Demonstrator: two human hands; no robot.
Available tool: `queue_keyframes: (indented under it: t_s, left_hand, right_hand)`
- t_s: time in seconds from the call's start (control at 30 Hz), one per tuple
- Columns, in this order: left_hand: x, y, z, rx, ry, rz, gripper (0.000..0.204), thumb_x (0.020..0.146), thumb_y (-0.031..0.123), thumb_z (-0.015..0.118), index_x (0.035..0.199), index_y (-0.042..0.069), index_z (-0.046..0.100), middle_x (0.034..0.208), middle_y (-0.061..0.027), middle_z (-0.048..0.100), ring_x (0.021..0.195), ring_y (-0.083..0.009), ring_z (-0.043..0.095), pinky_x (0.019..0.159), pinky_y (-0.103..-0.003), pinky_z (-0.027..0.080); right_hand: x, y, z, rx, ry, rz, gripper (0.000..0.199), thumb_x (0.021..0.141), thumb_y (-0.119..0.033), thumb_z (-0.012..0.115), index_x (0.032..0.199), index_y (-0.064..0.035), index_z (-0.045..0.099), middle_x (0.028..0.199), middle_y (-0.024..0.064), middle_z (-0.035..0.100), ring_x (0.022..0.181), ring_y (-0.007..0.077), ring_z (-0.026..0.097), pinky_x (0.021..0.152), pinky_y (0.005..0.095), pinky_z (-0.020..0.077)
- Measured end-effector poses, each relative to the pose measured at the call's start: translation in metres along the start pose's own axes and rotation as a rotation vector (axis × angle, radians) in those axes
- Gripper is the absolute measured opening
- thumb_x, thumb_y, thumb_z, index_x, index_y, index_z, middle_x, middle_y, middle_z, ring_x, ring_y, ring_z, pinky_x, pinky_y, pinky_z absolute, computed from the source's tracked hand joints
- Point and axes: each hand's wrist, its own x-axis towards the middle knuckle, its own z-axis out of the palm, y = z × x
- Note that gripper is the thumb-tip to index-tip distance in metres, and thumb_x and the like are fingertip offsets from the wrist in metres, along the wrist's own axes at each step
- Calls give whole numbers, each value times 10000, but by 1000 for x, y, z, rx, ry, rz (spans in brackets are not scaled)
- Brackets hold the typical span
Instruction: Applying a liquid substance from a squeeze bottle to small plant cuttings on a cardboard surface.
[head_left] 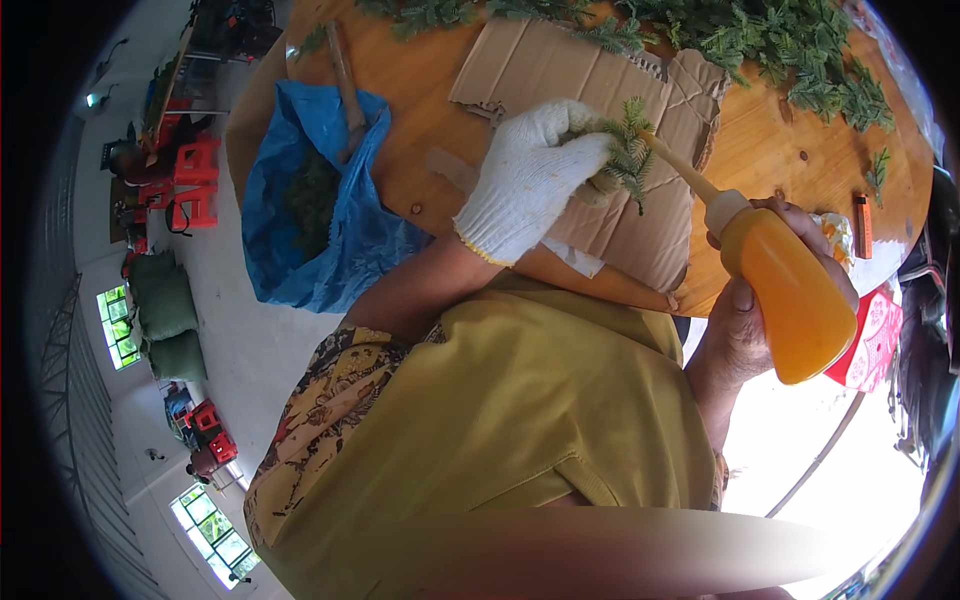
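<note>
a round wooden table point(780, 150) fills the upper part of the view, its edge curving down toward the person's yellow apron point(520, 420). a torn sheet of cardboard point(560, 70) lies flat on the tabletop, right under both hands. along the far edge of the table runs a heap of loose green artificial fir sprigs point(790, 50). to the left, beside the table, a blue plastic bag point(340, 230) stands open with what looks like more dark green sprigs inside, though the contents are too dim to be sure. a wooden stick point(345, 85) rests across the bag's mouth and onto the table.

the right hand point(745, 310), bare, is wrapped firmly around an orange squeeze bottle point(790, 290), which is tilted so that its long tan nozzle point(680, 170) points up and left above the cardboard. the nozzle tip meets a small green fir sprig point(628, 150). the left hand point(530, 175), in a white knit glove, is closed on that sprig, pinching its base between the fingers and holding it just above the cardboard. a small orange lighter point(863, 225) lies on the table just beyond the bottle, apart from both hands. red plastic stools point(190, 170) stand on the floor well away at the left.
</note>
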Motion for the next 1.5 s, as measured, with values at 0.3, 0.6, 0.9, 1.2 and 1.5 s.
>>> queue_keyframes:
  t_s: [0.3,0.6,0.9,1.2,1.5]
  left_hand:
    - [2,-3,-1,24,11,21,150,920,28,562,1047,-47,589,899,-101,664,710,-145,662,572,-243,549]
    - [1,-4,-1,-129,16,25,142,908,58,585,1007,-32,631,817,-59,660,651,-105,643,567,-229,528]
    - [-2,3,2,-218,-89,-51,215,930,100,568,1080,-45,619,892,-89,679,698,-134,658,615,-231,538]
    - [4,-7,3,-257,-39,21,169,918,71,583,1035,-43,623,876,-95,669,716,-150,659,622,-263,564]
    - [4,-7,2,-319,-10,23,124,910,61,586,990,-27,621,871,-89,661,724,-146,655,622,-298,583]
  right_hand:
    - [-4,9,1,-1,-16,-52,544,699,-379,859,893,7,529,967,241,652,876,306,679,788,406,566]
    - [-9,4,6,33,43,-42,587,696,-376,863,950,-13,478,989,239,641,900,318,661,806,424,560]
    - [-3,-1,-6,-46,-102,-40,528,680,-382,869,842,9,555,964,228,663,875,301,678,798,402,562]
    - [-6,-7,-5,-126,-85,-65,498,681,-365,870,788,12,563,926,219,674,850,290,692,767,392,571]
    - [-7,-4,-7,-60,-102,-79,469,691,-308,868,800,4,535,932,223,668,849,300,691,761,394,573]
